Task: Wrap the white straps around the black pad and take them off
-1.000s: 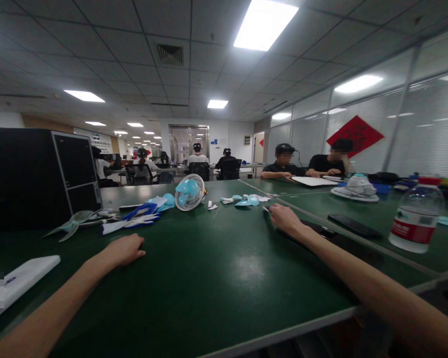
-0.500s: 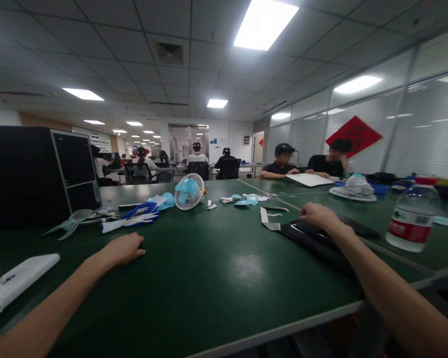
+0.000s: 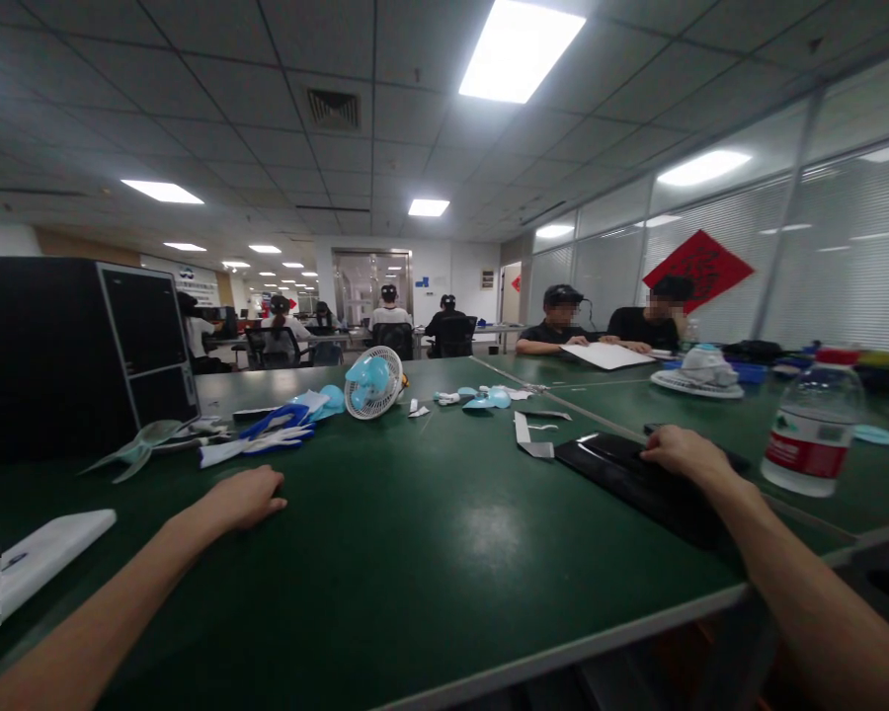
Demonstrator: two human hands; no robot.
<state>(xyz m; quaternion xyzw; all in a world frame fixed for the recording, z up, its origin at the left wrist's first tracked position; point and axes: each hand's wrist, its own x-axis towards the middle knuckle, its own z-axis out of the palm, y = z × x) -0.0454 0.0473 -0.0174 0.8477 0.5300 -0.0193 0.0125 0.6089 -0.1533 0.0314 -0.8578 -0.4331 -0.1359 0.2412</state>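
Observation:
My left hand (image 3: 248, 497) rests on the green tabletop with its fingers curled in and nothing visible in them. Ahead of it lie blue-and-white work gloves (image 3: 271, 434). On the right, my right hand (image 3: 682, 452) is closed at the upper side of a flat black object (image 3: 622, 479) with a glossy strip; its exact kind is unclear. The hand hides part of it, and the fingertips are hard to make out. Bent white strips (image 3: 527, 437) lie just left of the black object.
A small fan (image 3: 374, 382) with light-blue blades stands tilted mid-table, near blue and white pieces (image 3: 489, 397). A large black cabinet (image 3: 66, 355) is at left, a white slab (image 3: 55, 553) at lower left. A water bottle (image 3: 811, 425) stands at right. Two people sit across the table.
My right hand has moved right and slightly down along the black object, which now shows more of its left part. My left hand has stayed in place.

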